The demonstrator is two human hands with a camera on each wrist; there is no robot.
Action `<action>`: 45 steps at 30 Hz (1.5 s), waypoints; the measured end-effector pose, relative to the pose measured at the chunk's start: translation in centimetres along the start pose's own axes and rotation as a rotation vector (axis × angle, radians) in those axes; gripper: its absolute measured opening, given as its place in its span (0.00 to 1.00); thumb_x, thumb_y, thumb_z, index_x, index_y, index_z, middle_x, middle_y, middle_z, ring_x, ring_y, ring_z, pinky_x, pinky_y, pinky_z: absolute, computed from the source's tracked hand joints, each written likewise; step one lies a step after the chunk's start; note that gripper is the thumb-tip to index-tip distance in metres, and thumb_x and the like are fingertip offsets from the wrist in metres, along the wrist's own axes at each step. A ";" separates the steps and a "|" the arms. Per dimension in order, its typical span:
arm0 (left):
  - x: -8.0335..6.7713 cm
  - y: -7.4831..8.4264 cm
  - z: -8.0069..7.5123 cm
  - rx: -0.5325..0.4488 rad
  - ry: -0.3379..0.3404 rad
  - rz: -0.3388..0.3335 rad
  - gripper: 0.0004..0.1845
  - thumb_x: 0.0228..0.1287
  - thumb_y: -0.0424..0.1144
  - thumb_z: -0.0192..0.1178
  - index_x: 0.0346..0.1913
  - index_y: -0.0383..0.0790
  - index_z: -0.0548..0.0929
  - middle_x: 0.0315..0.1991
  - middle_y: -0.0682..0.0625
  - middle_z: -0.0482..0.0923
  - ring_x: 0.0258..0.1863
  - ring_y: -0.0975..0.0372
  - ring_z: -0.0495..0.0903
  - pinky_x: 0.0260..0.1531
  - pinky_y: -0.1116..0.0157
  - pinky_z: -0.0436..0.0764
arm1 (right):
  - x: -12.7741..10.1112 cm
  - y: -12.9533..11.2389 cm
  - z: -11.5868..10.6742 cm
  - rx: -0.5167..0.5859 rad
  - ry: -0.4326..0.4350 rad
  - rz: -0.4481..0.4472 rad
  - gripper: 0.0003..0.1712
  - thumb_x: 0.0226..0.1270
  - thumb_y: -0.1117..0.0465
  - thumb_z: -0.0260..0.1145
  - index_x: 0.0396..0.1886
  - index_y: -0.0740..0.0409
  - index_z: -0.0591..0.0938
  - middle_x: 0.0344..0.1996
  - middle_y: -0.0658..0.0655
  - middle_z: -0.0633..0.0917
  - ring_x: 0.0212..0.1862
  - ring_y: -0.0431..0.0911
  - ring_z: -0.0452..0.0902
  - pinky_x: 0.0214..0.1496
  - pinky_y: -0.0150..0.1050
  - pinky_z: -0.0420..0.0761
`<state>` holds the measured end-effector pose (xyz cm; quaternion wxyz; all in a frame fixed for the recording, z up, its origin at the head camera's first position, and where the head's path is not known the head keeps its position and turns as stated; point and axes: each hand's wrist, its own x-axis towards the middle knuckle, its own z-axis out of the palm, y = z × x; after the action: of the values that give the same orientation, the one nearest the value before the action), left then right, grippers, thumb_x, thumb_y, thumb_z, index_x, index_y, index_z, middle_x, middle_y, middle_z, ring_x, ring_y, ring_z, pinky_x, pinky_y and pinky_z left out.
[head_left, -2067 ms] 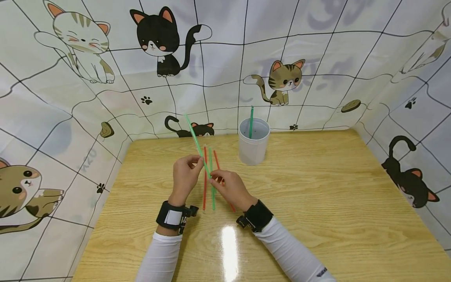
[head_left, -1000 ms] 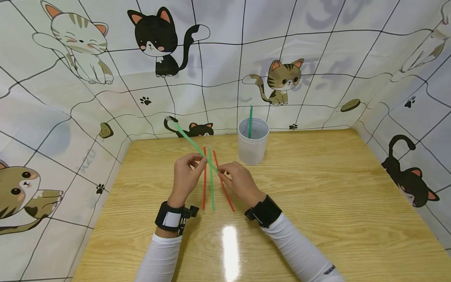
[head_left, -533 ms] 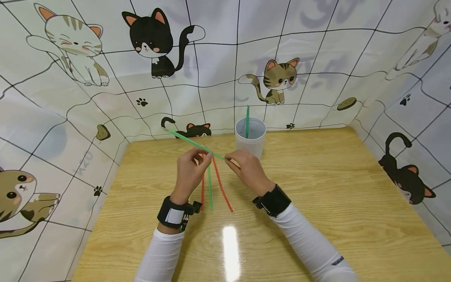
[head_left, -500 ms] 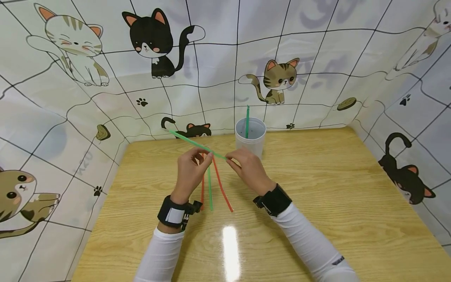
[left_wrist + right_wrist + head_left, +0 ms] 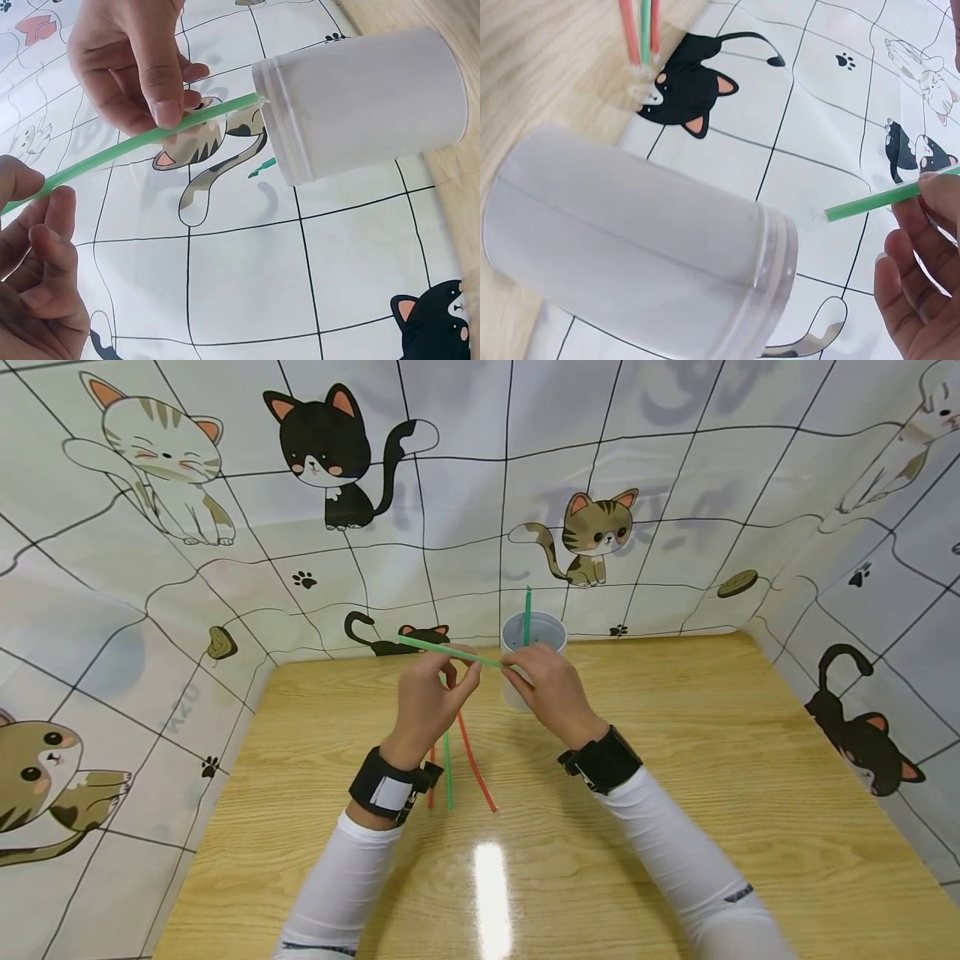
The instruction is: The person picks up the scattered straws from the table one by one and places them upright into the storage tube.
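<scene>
A light green drinking straw (image 5: 435, 646) with a clear tip is held in the air before the plastic cup (image 5: 367, 105). My left hand (image 5: 435, 697) pinches it between thumb and fingers, and the longer part sticks out to the left. Close by, my right hand (image 5: 558, 693) pinches it near its lower end. In the right wrist view the straw's clear tip (image 5: 821, 217) points down, beside the cup's rim and apart from it. A dark green straw (image 5: 528, 614) stands inside the cup; its lower part is hidden.
On the wooden table (image 5: 675, 735) below my left hand lie a green straw (image 5: 448, 768), a red straw (image 5: 480, 772) and another red straw (image 5: 431, 789), partly covered by the arm. A cat-print cloth wall (image 5: 465, 510) rises behind the table.
Both hands have moved up and to the right with the green straw, towards the cup. The straw has swung from steep to nearly level, and my right hand now covers part of the cup.
</scene>
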<state>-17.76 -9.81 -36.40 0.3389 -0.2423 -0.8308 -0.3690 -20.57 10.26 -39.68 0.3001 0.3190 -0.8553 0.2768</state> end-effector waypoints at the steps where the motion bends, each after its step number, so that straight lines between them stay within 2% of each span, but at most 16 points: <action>1: 0.3 0.1 0.1 0.003 0.002 0.013 0.05 0.65 0.34 0.66 0.41 0.38 0.88 0.24 0.45 0.82 0.17 0.60 0.72 0.24 0.68 0.64 | 0.2 0.2 -0.2 -0.006 0.005 0.001 0.08 0.66 0.64 0.71 0.44 0.59 0.86 0.41 0.58 0.89 0.46 0.52 0.83 0.47 0.46 0.82; 7: 2.0 0.6 1.2 0.009 0.008 0.050 0.05 0.66 0.34 0.66 0.40 0.38 0.89 0.28 0.45 0.86 0.17 0.59 0.74 0.22 0.69 0.64 | 0.9 1.3 -0.8 -0.034 0.032 0.005 0.08 0.67 0.64 0.70 0.44 0.60 0.86 0.40 0.59 0.89 0.44 0.53 0.83 0.42 0.46 0.81; 13: 3.3 1.0 2.2 0.051 0.006 0.026 0.04 0.67 0.35 0.65 0.38 0.38 0.87 0.26 0.45 0.85 0.16 0.59 0.74 0.20 0.69 0.63 | 1.2 2.0 -0.6 -0.038 0.038 0.024 0.07 0.67 0.64 0.70 0.44 0.59 0.86 0.40 0.59 0.89 0.43 0.53 0.83 0.38 0.46 0.80; 18: 4.0 1.1 2.9 0.064 0.021 -0.008 0.05 0.67 0.36 0.64 0.39 0.37 0.87 0.26 0.45 0.85 0.16 0.59 0.74 0.19 0.69 0.62 | 1.4 2.1 -0.5 -0.039 0.030 0.058 0.09 0.67 0.64 0.70 0.45 0.60 0.86 0.41 0.60 0.89 0.45 0.54 0.83 0.42 0.48 0.81; 26: 5.1 1.2 3.5 0.017 0.021 -0.071 0.07 0.69 0.37 0.62 0.39 0.38 0.87 0.25 0.46 0.84 0.17 0.59 0.74 0.19 0.71 0.61 | 1.8 2.2 -1.3 -0.049 0.025 0.108 0.12 0.68 0.62 0.70 0.49 0.60 0.86 0.45 0.62 0.89 0.49 0.57 0.83 0.47 0.50 0.82; 36: 6.0 1.3 3.7 -0.011 0.032 -0.062 0.08 0.69 0.37 0.62 0.39 0.36 0.87 0.22 0.44 0.81 0.16 0.58 0.72 0.19 0.71 0.59 | 2.6 2.2 -2.4 -0.045 0.070 0.153 0.14 0.71 0.59 0.68 0.50 0.62 0.86 0.46 0.62 0.89 0.50 0.57 0.83 0.51 0.51 0.82; 39: 6.2 1.2 3.8 0.006 0.016 -0.070 0.08 0.69 0.37 0.62 0.39 0.36 0.87 0.22 0.44 0.81 0.16 0.58 0.72 0.19 0.70 0.59 | 2.9 2.1 -2.8 -0.031 0.097 0.158 0.13 0.71 0.60 0.68 0.49 0.63 0.86 0.45 0.63 0.89 0.50 0.58 0.83 0.51 0.52 0.81; 45: 6.6 1.2 4.1 0.082 -0.070 -0.114 0.08 0.70 0.39 0.61 0.41 0.39 0.87 0.29 0.47 0.86 0.18 0.59 0.74 0.19 0.70 0.60 | 3.3 1.6 -3.6 0.015 0.136 0.168 0.12 0.72 0.60 0.66 0.48 0.63 0.86 0.44 0.63 0.89 0.49 0.57 0.82 0.51 0.51 0.80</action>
<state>-22.89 -4.88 -33.03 0.2978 -0.1931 -0.8690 -0.3448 -22.58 12.45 -35.46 0.3305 0.2288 -0.8548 0.3284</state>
